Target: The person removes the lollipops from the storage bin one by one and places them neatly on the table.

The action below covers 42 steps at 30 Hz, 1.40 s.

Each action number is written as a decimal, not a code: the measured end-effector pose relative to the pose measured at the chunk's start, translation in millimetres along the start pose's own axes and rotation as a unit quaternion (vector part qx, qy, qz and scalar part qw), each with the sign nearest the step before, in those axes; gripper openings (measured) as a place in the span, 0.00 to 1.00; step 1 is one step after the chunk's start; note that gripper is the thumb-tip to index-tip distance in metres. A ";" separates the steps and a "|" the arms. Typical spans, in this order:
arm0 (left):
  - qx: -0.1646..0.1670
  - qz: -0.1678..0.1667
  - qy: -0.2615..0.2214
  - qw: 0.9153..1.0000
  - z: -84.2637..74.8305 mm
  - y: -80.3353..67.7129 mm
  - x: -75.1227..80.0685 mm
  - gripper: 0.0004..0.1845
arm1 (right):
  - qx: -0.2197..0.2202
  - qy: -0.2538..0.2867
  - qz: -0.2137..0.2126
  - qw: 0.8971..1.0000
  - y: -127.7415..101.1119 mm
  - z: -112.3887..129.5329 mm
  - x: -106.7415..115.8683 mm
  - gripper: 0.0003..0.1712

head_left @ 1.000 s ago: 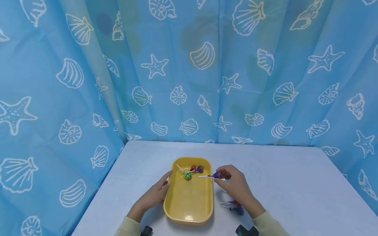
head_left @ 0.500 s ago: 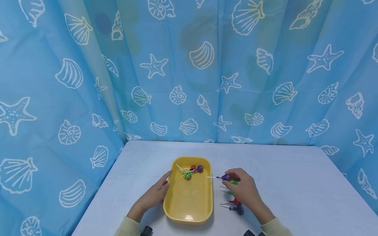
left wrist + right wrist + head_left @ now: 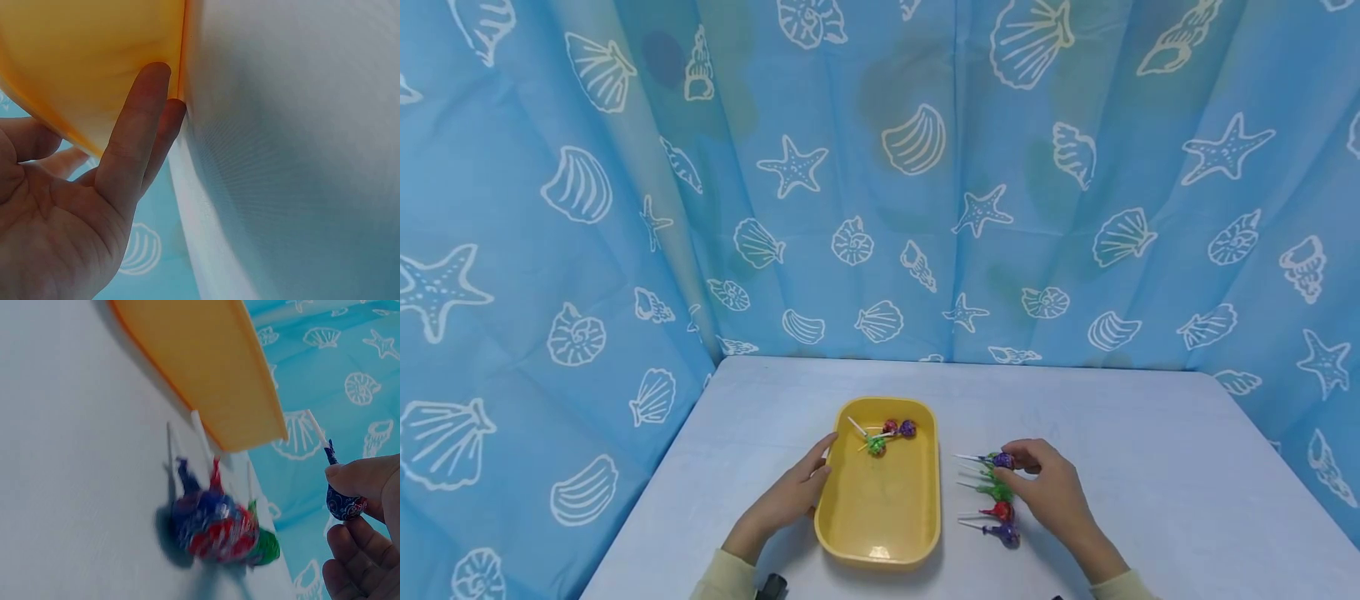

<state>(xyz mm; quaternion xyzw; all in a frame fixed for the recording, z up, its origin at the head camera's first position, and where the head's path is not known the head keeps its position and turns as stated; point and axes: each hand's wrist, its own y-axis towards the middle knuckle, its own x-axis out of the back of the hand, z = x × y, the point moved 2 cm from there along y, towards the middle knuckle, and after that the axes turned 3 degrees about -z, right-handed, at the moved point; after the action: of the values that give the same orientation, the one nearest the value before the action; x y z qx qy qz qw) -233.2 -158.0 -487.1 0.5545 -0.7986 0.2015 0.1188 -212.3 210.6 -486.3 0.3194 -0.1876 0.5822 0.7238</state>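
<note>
- Your right hand [image 3: 1048, 487] has a purple-wrapped lollipop [image 3: 1002, 459] pinched by the head between thumb and fingers [image 3: 359, 478], stick pointing left toward the tray. The wrist view shows it clear of the worktop, so it's held, not resting.
- It's sitting just above the far end of the little row of lollipops [image 3: 997, 500] on the worktop [image 3: 1150, 467], right of the yellow tray [image 3: 880, 533]. That row has a couple of green ones, a red one and a purple one nearest you.
- Your left hand [image 3: 790, 496] is flat and relaxed against the tray's left wall, fingers straight, not gripping anything. Looks like it's just steadying the tray.
- Inside the tray, up at the far end, there's a small bunch of lollipops [image 3: 887, 433]: red, purple, green, sticks crossing.
- My read: you're mid-transfer with one lollipop in hand, positioned over the loose row rather than over the tray.
- Next move, I'd guess, calls for either setting it down neatly alongside the others or carrying it across the rim. Either way, keep the pinch on the wrapped head and watch the stick so it doesn't knock the neighbours.
</note>
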 end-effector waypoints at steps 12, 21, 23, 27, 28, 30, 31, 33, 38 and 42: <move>0.002 -0.003 0.003 1.000 0.7 0.5 -0.3 0.29 | -0.027 -0.028 0.001 0.999 -1.9 -27.5 12.0 0.19; 0.010 -0.012 0.008 1.000 2.8 1.8 0.2 0.29 | -0.035 -0.052 0.005 0.998 0.7 -45.4 17.0 0.19; 0.010 -0.012 0.006 1.000 3.2 2.3 0.1 0.29 | -0.040 -0.056 0.004 0.998 1.6 -50.0 18.4 0.19; 0.004 -0.008 0.003 1.000 2.7 2.8 -0.1 0.29 | -0.058 -0.068 0.009 0.996 2.8 -57.7 21.1 0.19; 0.003 -0.007 0.003 1.000 2.5 2.8 -0.2 0.29 | -0.063 -0.070 0.011 0.995 3.2 -59.2 21.8 0.19; 0.000 -0.007 0.005 1.000 2.0 2.8 -0.1 0.29 | -0.070 -0.076 0.013 0.995 4.1 -61.9 22.9 0.19; -0.001 -0.007 0.007 1.000 1.7 2.8 0.0 0.29 | -0.074 -0.077 0.013 0.994 4.6 -63.2 23.3 0.19; 0.001 -0.008 0.008 1.000 1.7 2.8 0.3 0.29 | -0.078 -0.082 0.015 0.993 5.8 -65.7 23.9 0.19; 0.002 -0.004 0.000 1.000 2.6 2.6 1.1 0.29 | -0.085 -0.100 0.024 0.991 8.3 -70.3 23.4 0.19; 0.005 0.001 -0.003 1.000 3.2 2.9 1.4 0.29 | -0.081 -0.109 0.028 0.990 10.4 -71.2 22.6 0.19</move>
<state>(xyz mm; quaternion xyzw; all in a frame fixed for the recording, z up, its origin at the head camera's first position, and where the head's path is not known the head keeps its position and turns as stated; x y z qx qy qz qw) -236.4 -159.8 -489.9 0.5548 -0.7984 0.2045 0.1136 -223.8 276.6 -520.8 0.3159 -0.3213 0.5467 0.7058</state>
